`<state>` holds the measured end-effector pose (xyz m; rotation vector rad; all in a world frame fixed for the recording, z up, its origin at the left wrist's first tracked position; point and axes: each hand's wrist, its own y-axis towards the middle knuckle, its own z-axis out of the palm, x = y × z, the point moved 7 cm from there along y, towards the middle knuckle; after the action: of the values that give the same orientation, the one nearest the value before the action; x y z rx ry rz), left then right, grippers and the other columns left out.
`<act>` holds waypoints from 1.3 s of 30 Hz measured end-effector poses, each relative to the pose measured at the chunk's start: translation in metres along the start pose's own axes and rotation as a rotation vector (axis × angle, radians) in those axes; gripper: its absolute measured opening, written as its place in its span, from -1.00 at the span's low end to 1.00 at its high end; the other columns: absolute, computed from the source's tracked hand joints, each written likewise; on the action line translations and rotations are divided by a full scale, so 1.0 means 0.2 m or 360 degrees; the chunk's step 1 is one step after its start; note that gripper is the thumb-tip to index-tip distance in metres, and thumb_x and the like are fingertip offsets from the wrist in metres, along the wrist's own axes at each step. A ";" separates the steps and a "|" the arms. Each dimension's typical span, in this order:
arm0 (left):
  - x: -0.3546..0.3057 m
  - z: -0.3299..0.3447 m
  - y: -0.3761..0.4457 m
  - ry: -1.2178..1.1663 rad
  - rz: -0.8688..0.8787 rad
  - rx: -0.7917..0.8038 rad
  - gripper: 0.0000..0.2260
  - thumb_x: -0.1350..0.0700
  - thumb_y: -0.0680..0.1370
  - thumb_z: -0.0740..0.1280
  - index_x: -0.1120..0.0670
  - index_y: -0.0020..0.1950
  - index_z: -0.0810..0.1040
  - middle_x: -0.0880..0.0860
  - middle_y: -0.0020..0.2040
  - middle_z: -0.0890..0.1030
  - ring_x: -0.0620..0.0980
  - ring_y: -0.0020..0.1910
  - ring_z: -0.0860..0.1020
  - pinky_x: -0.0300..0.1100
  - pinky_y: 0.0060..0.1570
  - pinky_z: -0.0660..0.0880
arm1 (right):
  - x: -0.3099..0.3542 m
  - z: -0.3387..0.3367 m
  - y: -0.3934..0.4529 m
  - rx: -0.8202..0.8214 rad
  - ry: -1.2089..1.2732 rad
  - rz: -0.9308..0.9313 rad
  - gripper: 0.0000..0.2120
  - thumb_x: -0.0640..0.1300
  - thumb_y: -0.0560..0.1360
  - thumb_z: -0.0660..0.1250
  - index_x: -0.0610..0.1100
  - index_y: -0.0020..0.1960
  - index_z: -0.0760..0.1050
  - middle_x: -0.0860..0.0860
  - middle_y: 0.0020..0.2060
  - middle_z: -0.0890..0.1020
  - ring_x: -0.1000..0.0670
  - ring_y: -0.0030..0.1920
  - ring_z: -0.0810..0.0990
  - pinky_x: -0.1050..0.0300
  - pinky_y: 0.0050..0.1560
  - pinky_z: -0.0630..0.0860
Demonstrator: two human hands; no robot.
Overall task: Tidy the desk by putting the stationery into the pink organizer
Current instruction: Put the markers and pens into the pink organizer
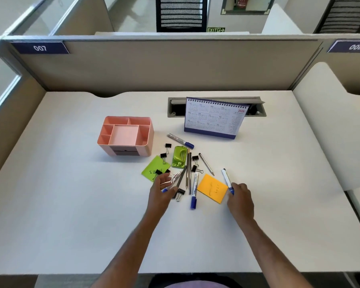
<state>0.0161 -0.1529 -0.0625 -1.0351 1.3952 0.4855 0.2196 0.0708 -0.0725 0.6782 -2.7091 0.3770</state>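
Head view. Left hand is hovering low over the near-left edge of the stationery pile, fingers curled around a blue-capped marker and pinching it between thumb and fingers; a dark pencil is lying just beside the fingertips, whether touching them I cannot tell. Right hand is gripping the lower, blue-capped end of a second marker, its barrel pointing up and away from the knuckles.

Between the two hands, an orange sticky note is lying flat on the desk, just left of the right hand. A third marker is lying between the note and the left hand, cap toward the near edge. A black binder clip is sitting just right of the left thumb.

Beyond the left hand: a green sticky note with clips on it, a green hole punch, two long pencils side by side, more binder clips, a grey pencil, and a fourth marker farthest out.

The pink organizer is standing well beyond and left of the left hand, apart from the pile, its compartments showing nothing inside. A desk calendar is standing far beyond the right hand.
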 end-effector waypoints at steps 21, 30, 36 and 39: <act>-0.20 0.15 -0.31 0.0766 0.0747 0.0249 -0.70 -0.02 0.53 0.45 -0.14 0.24 0.53 -0.19 0.03 0.57 -0.19 -0.03 0.55 -0.23 -0.04 0.55 | 0.54 0.13 -0.30 0.0884 0.2233 0.0610 -0.36 -0.24 0.49 0.43 0.08 0.46 0.27 -0.24 -0.06 0.71 -0.14 -0.22 0.68 0.01 -0.17 0.57; -0.44 -0.15 -0.17 0.0614 0.1019 -0.0207 -0.85 0.15 0.58 0.41 -0.09 0.07 0.58 -0.21 -0.06 0.60 -0.22 -0.14 0.60 -0.25 -0.10 0.55 | 0.52 0.22 -0.29 0.0766 0.1761 0.0355 -0.67 -0.17 0.55 0.37 -0.05 0.29 0.44 -0.09 -0.19 0.68 -0.06 -0.34 0.64 0.03 -0.28 0.60; -0.77 -0.60 0.12 0.0714 0.1111 -0.0802 -0.90 0.17 0.60 0.34 0.08 0.10 0.59 0.00 -0.01 0.60 -0.07 -0.16 0.58 -0.30 -0.11 0.49 | 0.45 0.23 -0.30 0.0405 0.0931 0.0034 -0.72 -0.17 0.50 0.41 -0.13 0.19 0.52 -0.05 -0.21 0.64 -0.05 -0.15 0.63 0.03 -0.09 0.56; -0.87 -0.71 0.29 0.0770 0.1044 -0.0955 -0.87 0.18 0.59 0.34 0.14 0.10 0.63 0.08 -0.02 0.63 -0.02 -0.15 0.59 -0.32 -0.11 0.46 | 0.44 0.24 -0.31 0.0371 0.0799 -0.0044 -0.68 -0.15 0.48 0.44 -0.11 0.21 0.50 -0.04 -0.11 0.60 -0.06 -0.10 0.60 0.00 -0.03 0.55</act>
<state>-0.1411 -0.1899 0.1043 -1.1988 2.1042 1.2521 0.1644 -0.0330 -0.0721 0.5842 -2.1973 0.7535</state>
